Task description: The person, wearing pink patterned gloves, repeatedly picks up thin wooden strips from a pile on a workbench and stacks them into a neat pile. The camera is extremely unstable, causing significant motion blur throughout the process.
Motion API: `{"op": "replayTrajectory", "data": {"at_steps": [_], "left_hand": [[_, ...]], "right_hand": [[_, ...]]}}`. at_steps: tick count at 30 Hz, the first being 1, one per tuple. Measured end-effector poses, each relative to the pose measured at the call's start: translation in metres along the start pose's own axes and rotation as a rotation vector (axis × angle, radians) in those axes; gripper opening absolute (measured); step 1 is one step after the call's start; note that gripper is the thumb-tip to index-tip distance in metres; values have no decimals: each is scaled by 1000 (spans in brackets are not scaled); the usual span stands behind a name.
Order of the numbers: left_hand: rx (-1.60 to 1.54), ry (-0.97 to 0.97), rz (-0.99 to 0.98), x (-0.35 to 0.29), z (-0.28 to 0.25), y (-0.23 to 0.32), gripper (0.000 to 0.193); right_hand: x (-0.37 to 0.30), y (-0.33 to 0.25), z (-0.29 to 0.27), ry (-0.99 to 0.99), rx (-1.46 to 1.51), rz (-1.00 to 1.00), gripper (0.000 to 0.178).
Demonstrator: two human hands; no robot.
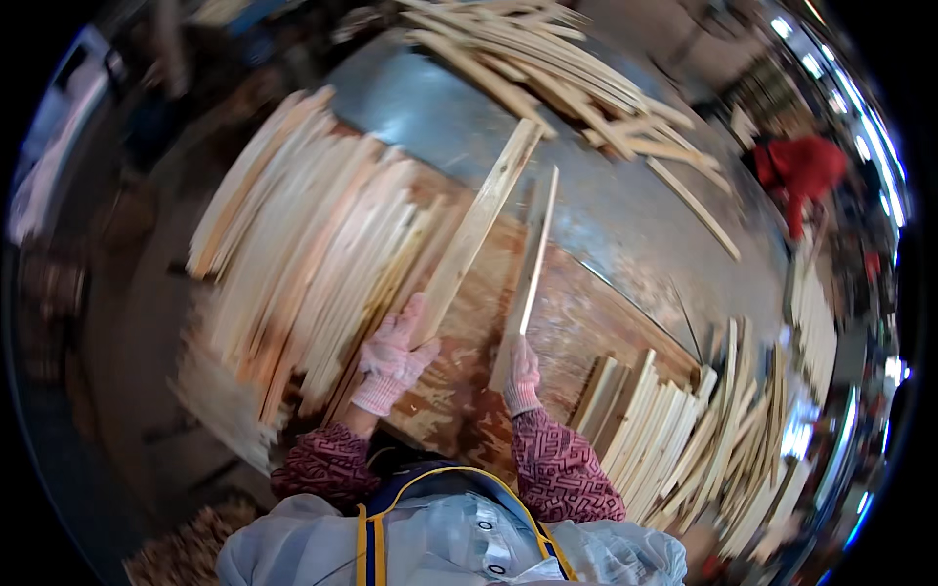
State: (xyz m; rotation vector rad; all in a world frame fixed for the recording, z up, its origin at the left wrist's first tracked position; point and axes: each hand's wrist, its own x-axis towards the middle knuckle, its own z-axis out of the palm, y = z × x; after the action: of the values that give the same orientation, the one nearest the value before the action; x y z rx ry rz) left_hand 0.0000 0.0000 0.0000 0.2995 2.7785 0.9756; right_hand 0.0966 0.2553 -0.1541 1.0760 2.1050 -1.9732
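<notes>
My left hand, in a pink-and-white work glove, grips the near end of a long pale wooden slat that points up and to the right over the worn plywood bench. In the same kind of glove, my right hand holds the near end of a thinner slat turned on its edge, beside the first one. The two slats lie almost parallel, a small gap between them.
A big stack of slats lies left of my hands. Another stack sits at the right. More strips are heaped on a grey metal surface beyond. A person in red stands far right. Wood scraps lie lower left.
</notes>
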Motion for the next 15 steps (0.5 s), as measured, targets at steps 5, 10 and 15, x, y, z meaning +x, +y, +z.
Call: {"op": "replayTrajectory", "data": {"at_steps": [5,10,15], "left_hand": [[403,476,-56,-130,-116,-96,86],[184,733,-472,-255,-151,-173,79],[105,554,-1211,-371,-116,-333,58]], "right_hand": [[-98,-58,71,39,-526,86,60],[-119,-29,98,58,-804,-202,85],[-148,-15,137,4,-804,-190,76]]}}
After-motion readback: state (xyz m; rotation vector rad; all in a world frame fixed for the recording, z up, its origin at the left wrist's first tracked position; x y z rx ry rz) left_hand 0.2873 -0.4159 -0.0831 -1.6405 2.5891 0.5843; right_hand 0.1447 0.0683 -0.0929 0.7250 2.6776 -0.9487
